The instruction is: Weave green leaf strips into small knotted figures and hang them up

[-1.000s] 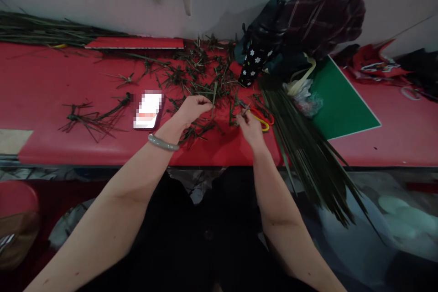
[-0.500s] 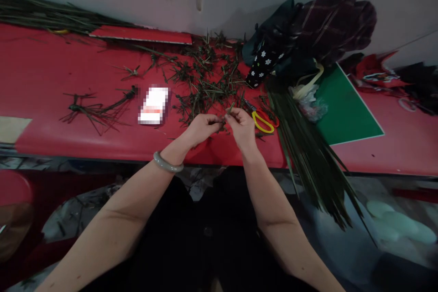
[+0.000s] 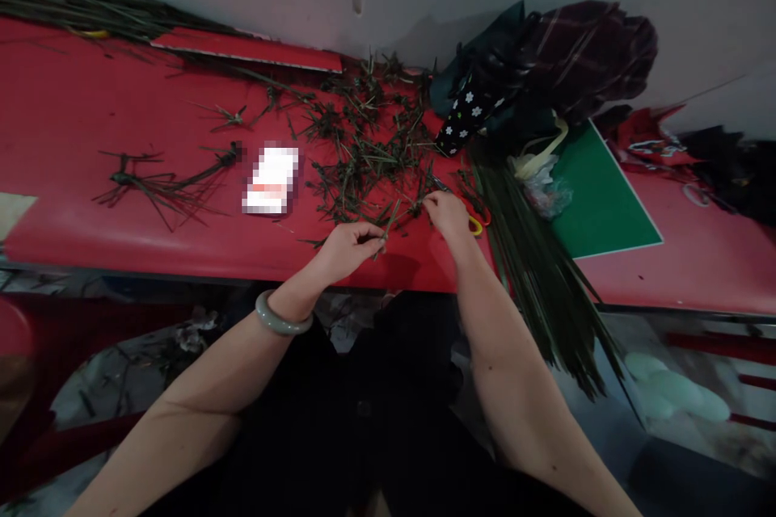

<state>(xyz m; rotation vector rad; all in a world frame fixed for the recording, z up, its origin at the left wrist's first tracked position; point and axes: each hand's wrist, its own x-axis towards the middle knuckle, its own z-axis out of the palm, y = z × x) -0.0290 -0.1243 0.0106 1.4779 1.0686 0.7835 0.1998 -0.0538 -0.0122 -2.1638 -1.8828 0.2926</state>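
My left hand point(image 3: 352, 250) pinches a thin green leaf strip point(image 3: 393, 218) between thumb and fingertips, above the front part of the red table. The strip points up and away from me. My right hand point(image 3: 449, 216) is apart from it, fingers curled together at the edge of a pile of knotted leaf pieces point(image 3: 364, 157). Whether anything is between those fingertips is too small to tell. Scissors with a yellow and red handle point(image 3: 476, 226) lie partly hidden behind my right hand.
A lit phone point(image 3: 272, 179) lies left of the pile, with a woven leaf figure point(image 3: 151, 184) beyond it. Long leaves point(image 3: 533, 258) overhang the table edge at right, beside a green board point(image 3: 606, 202). Umbrellas point(image 3: 588, 48) lean on the wall.
My hands have moved apart. The left came nearer to me with the leaf strip, and the right shifted right, in front of the scissors. The view has shifted slightly.
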